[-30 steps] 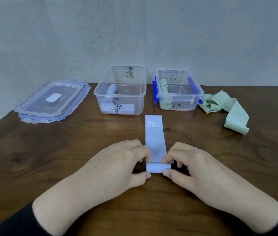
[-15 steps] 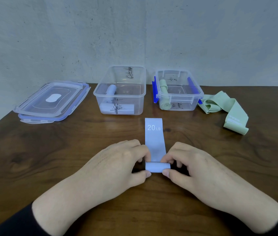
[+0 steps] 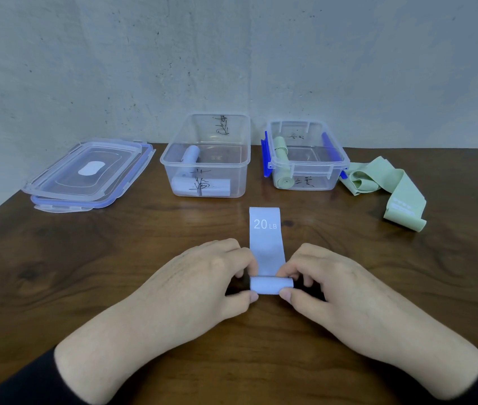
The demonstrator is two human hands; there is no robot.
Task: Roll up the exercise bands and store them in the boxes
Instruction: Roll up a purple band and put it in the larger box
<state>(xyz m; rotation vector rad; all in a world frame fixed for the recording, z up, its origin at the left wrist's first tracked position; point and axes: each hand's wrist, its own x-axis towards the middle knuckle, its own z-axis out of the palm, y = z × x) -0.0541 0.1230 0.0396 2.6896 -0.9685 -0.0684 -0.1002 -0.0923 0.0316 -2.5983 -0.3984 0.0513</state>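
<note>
A pale blue exercise band (image 3: 266, 238) marked "20 LB" lies flat on the wooden table, its near end wound into a small roll. My left hand (image 3: 202, 285) pinches the roll's left end between thumb and fingers. My right hand (image 3: 334, 285) pinches its right end the same way. Behind stands a clear box (image 3: 173, 168) with two rolled blue bands inside. To its right a smaller clear box (image 3: 311, 166) with blue clips holds two rolled green bands. A loose green band (image 3: 384, 185) lies crumpled at the right.
Two stacked clear lids (image 3: 85, 173) with blue rims lie at the back left. A grey wall runs behind the table. The table's left edge slants in at the far left.
The roll has crept slightly forward and the flat stretch of the blue band looks a little shorter. Both hands keep the same pinch.
</note>
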